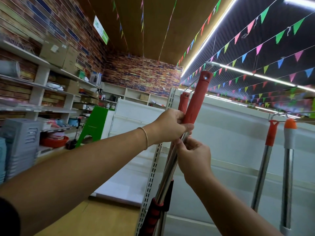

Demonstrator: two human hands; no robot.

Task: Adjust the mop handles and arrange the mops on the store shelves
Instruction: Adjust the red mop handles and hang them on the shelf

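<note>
**Two hands on one handle: twist it, don't tug it**

Two red-topped mop handles stand bunched together before us, in front of the slotted upright [154,169] of the white shelving. Our left hand [168,124] is curled round the lower end of the red grip [197,97] on the nearer one. Our right hand [192,156] sits just beneath, its fingertips pinching the steel tube [166,178] where it leaves the grip. The second red-topped handle [184,98] stands just behind with its top lower. We cannot tell whether our left fingers catch it too.

We judge the step in hand to be setting this handle's length, or seating the grip on its tube. To do it well, we should let the left hand be the anchor and hold the grip firm. The right hand does the turning, with a fuller hold than fingertips if the tube resists. Hands close together, as they are, help keep the tube from bowing.

Lower down sits a red-and-black collar [156,213], probably the lock. If the tube won't move, we should loosen it there and not force it at the top. The neighbouring handle should be eased clear first so it isn't dragged along.

To the right, a red-capped mop [272,133] and an orange-capped mop [289,133] seem to hang from a rail [289,114]. The hole at the top of our grip must reach that rail, so we should match their height.
</note>
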